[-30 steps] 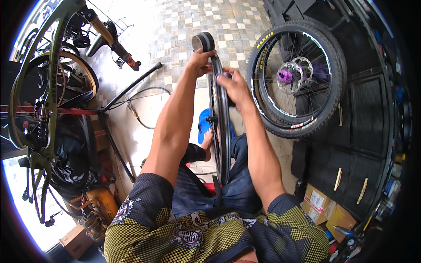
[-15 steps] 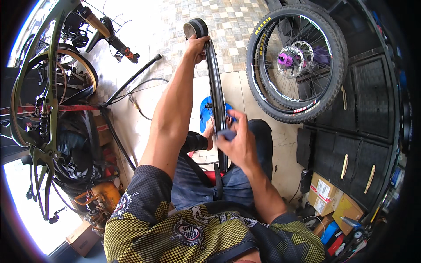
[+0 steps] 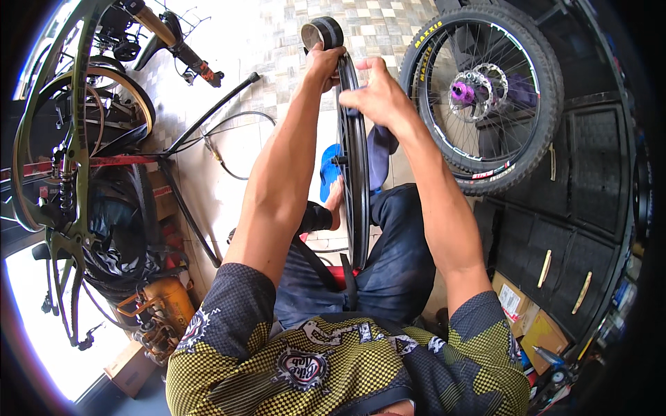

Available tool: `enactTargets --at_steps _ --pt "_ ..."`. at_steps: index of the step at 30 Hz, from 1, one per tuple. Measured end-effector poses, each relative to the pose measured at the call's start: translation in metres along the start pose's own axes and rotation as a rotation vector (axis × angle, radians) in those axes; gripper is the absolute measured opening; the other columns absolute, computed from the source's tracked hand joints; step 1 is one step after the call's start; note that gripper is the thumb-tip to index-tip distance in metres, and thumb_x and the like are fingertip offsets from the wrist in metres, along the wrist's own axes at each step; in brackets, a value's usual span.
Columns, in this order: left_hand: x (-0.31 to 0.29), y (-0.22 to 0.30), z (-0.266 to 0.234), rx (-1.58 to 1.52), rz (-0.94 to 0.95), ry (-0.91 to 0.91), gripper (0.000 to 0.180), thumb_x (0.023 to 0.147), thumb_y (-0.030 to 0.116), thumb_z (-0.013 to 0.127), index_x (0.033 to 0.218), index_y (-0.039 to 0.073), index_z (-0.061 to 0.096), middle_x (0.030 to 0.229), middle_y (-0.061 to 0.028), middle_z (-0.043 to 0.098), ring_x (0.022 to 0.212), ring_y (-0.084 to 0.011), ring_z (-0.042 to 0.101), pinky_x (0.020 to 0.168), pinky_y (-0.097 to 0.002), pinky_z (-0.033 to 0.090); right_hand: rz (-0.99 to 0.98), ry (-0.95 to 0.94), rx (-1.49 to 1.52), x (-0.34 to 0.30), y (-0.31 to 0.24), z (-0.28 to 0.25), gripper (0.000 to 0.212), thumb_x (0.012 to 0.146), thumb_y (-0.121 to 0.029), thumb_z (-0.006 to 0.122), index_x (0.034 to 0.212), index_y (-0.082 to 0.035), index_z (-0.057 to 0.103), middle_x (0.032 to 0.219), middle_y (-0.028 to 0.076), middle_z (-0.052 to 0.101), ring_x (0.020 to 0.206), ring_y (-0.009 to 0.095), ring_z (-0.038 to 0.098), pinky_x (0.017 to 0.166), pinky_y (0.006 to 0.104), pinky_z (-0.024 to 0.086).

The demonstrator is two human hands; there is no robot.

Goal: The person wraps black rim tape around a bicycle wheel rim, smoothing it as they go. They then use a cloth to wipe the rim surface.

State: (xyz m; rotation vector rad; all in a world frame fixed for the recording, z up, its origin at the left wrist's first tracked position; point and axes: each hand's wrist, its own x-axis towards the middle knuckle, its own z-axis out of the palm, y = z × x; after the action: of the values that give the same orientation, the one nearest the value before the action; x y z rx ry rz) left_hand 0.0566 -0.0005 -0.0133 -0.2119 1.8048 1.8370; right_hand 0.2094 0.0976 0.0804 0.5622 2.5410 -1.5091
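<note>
A bare bicycle wheel (image 3: 357,201), with no tyre on it, stands edge-on between my knees, its black rim facing up. At its far end my left hand (image 3: 325,68) is closed round the rim. A wide roll of dark tape (image 3: 323,32) sits against that hand's fingertips; whether the fingers also grip it is hard to see. My right hand (image 3: 378,97) presses a dark blue cloth (image 3: 379,156) to the rim, just nearer than the left hand. The cloth hangs down on the wheel's right side, and its upper part is hidden under the fingers.
Two tyred wheels (image 3: 548,90) with purple hubs lean against dark cabinets (image 3: 590,166) at the right. A green bike frame (image 3: 76,173) hangs at the left beside a stand leg (image 3: 215,114). Cardboard boxes (image 3: 520,305) sit at the lower right.
My right hand has moved away from me along the rim with the cloth, from near my knees to close by my left hand. The left hand keeps its hold on the rim.
</note>
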Motion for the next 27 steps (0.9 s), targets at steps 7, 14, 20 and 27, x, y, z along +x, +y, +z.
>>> enactTargets --at_steps 7,14,20,27 --pt "-0.002 0.005 0.004 0.146 -0.016 0.070 0.042 0.090 0.019 0.080 0.121 0.005 0.055 0.093 -0.0141 0.066 0.072 -0.0237 0.066 0.053 -0.0426 0.052 0.076 0.031 0.076 0.057 0.001 -0.001 0.096 0.067 -0.031 0.082 0.146 0.009 0.045 0.126 0.028 0.066 0.116 0.032 0.066 0.101 0.0370 0.052" --pt "0.009 -0.005 0.003 0.010 -0.054 -0.009 0.044 0.095 0.018 0.073 0.131 0.011 0.049 0.080 -0.0076 0.062 0.055 -0.0185 0.059 0.044 -0.0412 0.047 0.104 0.078 0.196 0.005 0.034 0.011 0.088 0.082 -0.042 0.082 0.146 0.007 0.049 0.128 0.026 0.068 0.117 0.029 0.066 0.104 0.0389 0.051" --pt "0.016 -0.010 -0.003 0.026 -0.064 -0.018 0.040 0.097 0.017 0.072 0.129 0.010 0.049 0.079 -0.0070 0.059 0.054 -0.0182 0.057 0.041 -0.0383 0.047 -0.002 0.113 0.450 -0.160 0.067 0.058 0.068 0.092 -0.030 0.078 0.143 0.001 0.046 0.100 0.014 0.068 0.087 0.019 0.067 0.076 0.0361 0.056" --pt "-0.005 -0.007 0.007 0.022 0.001 -0.051 0.040 0.098 0.018 0.071 0.125 0.012 0.043 0.082 -0.0107 0.060 0.055 -0.0254 0.062 0.048 -0.0470 0.057 -0.071 0.280 0.481 -0.257 0.078 0.081 0.063 0.091 -0.019 0.081 0.142 -0.002 0.048 0.077 0.001 0.057 0.066 0.006 0.050 0.058 0.0268 0.039"
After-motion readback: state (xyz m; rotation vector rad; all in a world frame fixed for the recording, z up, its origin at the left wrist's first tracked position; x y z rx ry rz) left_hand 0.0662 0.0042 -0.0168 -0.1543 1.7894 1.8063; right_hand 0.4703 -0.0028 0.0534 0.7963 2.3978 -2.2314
